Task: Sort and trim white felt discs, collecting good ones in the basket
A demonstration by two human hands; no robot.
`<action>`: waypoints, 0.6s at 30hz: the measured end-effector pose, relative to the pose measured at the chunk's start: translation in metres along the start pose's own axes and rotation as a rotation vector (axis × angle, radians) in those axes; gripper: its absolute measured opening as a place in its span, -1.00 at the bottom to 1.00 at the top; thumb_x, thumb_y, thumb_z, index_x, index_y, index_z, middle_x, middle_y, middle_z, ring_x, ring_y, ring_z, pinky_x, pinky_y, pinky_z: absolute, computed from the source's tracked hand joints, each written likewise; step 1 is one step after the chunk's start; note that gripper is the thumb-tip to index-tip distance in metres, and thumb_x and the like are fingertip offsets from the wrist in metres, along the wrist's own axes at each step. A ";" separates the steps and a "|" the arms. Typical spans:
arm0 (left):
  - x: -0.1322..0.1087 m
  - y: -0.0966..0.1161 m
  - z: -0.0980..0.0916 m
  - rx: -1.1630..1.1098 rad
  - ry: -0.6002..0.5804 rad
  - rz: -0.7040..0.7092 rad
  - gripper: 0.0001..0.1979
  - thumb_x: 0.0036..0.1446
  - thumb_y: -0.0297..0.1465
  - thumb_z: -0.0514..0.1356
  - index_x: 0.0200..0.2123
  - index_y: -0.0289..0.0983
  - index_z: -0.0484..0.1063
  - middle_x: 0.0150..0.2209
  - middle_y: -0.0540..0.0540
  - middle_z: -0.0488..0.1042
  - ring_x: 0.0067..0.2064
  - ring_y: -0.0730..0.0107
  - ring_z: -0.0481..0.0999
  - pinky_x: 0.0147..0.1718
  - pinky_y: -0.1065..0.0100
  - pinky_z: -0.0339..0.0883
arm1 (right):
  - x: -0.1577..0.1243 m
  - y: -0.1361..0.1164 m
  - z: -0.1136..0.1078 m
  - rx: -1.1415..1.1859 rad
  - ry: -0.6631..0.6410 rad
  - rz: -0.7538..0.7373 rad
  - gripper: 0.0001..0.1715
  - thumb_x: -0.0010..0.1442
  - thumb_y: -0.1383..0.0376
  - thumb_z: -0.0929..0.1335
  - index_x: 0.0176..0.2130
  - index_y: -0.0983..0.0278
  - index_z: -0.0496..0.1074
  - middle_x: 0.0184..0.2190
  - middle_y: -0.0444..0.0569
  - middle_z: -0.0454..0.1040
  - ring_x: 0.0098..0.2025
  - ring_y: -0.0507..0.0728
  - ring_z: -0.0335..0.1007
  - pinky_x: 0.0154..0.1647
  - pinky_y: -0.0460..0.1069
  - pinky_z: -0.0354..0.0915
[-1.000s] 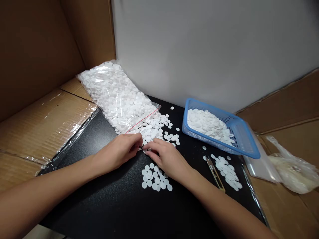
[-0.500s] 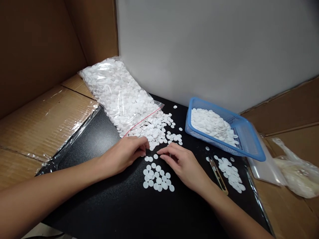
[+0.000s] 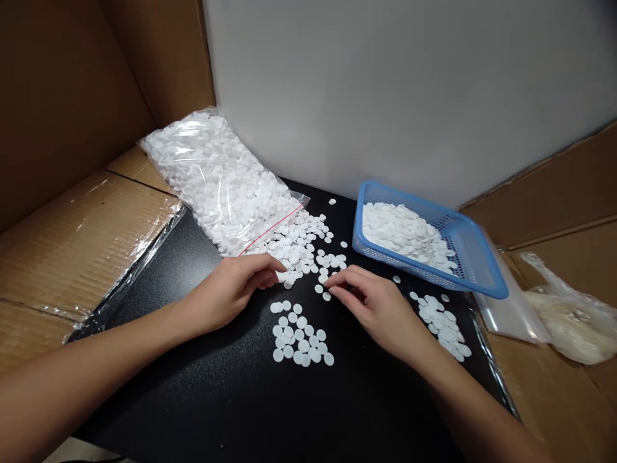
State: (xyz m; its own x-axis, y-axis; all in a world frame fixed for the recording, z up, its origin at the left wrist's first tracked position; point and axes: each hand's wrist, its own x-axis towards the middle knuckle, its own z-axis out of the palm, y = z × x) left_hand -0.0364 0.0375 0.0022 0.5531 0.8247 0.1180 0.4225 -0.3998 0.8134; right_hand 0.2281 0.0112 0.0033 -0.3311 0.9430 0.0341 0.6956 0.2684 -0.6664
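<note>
My left hand (image 3: 234, 290) rests on the black mat (image 3: 216, 392) with its fingers curled. Its thumb and fingertips meet at the edge of a loose pile of small white discs (image 3: 296, 247). My right hand (image 3: 378, 307) lies flat with its fingers stretched out, and the fingertips touch a few stray discs (image 3: 322, 289). Between and just below the hands sits a small cluster of discs (image 3: 299, 339). The pile spills from a clear zip bag (image 3: 219, 180) full of the same discs.
A blue plastic basket (image 3: 482, 283) holding discs stands at the right rear. Another patch of discs (image 3: 443, 325) lies in front of it. Cardboard flaps (image 3: 72, 238) flank the mat, a white wall stands behind, and a crumpled plastic bag (image 3: 563, 321) lies far right.
My right hand has slid right and back to the stray discs and now covers the metal snips. My left hand has stayed by the pile's edge. The view has shifted slightly.
</note>
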 end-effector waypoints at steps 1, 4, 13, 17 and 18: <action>0.001 0.001 -0.001 -0.033 0.014 -0.019 -0.77 0.37 -0.48 0.01 -0.13 -0.25 0.46 -0.30 -0.05 0.58 -0.30 0.39 0.56 -0.27 0.37 0.43 | -0.002 0.004 -0.001 -0.008 0.015 0.012 -0.80 0.35 0.30 0.27 -0.23 0.19 0.49 -0.27 -0.03 0.53 -0.26 0.16 0.47 -0.25 0.03 0.35; 0.001 0.004 0.001 -0.106 -0.052 -0.036 -0.73 0.36 -0.52 -0.03 -0.13 -0.26 0.47 -0.25 -0.08 0.60 -0.23 0.37 0.58 -0.21 0.35 0.46 | -0.007 0.014 0.000 -0.011 0.084 0.036 -0.72 0.37 0.31 0.20 -0.19 0.19 0.47 -0.30 -0.02 0.50 -0.29 0.16 0.46 -0.28 0.03 0.35; -0.004 0.016 0.025 0.025 -0.296 0.115 -0.74 0.38 -0.40 0.10 0.09 -0.17 0.43 0.08 -0.18 0.50 0.12 0.15 0.42 0.10 0.12 0.33 | -0.007 0.021 0.003 0.028 0.100 0.056 -0.79 0.33 0.35 0.21 -0.21 0.19 0.43 -0.33 -0.07 0.45 -0.31 0.13 0.42 -0.27 0.00 0.34; -0.006 0.025 0.028 -0.017 -0.425 0.130 -0.70 0.36 -0.42 0.14 0.14 -0.17 0.40 0.04 -0.16 0.50 0.11 0.19 0.41 0.10 0.19 0.33 | -0.008 0.018 0.007 0.040 0.065 0.045 -0.98 0.26 0.31 0.37 -0.24 0.20 0.45 -0.33 -0.09 0.42 -0.34 0.11 0.40 -0.32 -0.02 0.32; -0.006 0.026 0.027 -0.035 -0.452 0.128 -0.69 0.36 -0.42 0.15 0.15 -0.18 0.39 0.02 -0.15 0.51 0.09 0.21 0.42 0.10 0.21 0.34 | -0.008 0.017 0.008 0.041 0.068 0.040 -0.98 0.25 0.33 0.39 -0.25 0.21 0.45 -0.32 -0.09 0.42 -0.33 0.10 0.40 -0.32 -0.02 0.32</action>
State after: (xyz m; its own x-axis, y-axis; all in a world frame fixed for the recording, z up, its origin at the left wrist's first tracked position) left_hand -0.0095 0.0110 0.0068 0.8597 0.5095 -0.0350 0.3103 -0.4668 0.8281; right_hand 0.2375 0.0070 -0.0147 -0.2590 0.9642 0.0566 0.6803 0.2237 -0.6979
